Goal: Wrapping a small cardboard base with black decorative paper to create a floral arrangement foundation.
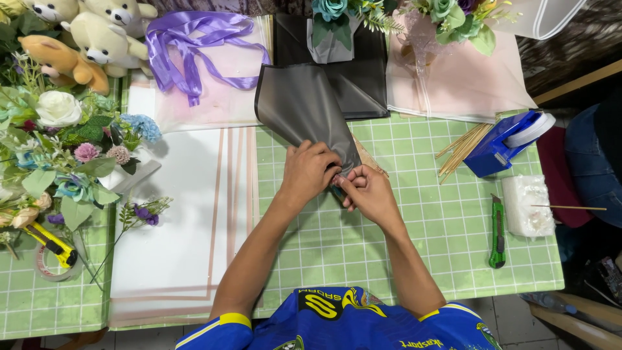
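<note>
A dark grey translucent wrapping sheet [299, 104] is folded into a cone that widens away from me. My left hand [310, 170] pinches its narrow lower end from the left. My right hand [367, 191] grips the same narrow end from the right, fingers curled around it. Both hands meet over the green checked table [414, 259]. A thin wooden stick seems to run under the cone's tip, mostly hidden.
White sheets with pink borders [188, 220] lie at left. Artificial flowers [65, 142], plush toys [91, 39] and purple ribbon [194, 45] fill the far left. A blue tape dispenser [505, 146], wooden sticks [461, 150], green utility knife [497, 233], tape roll [55, 266] also lie here.
</note>
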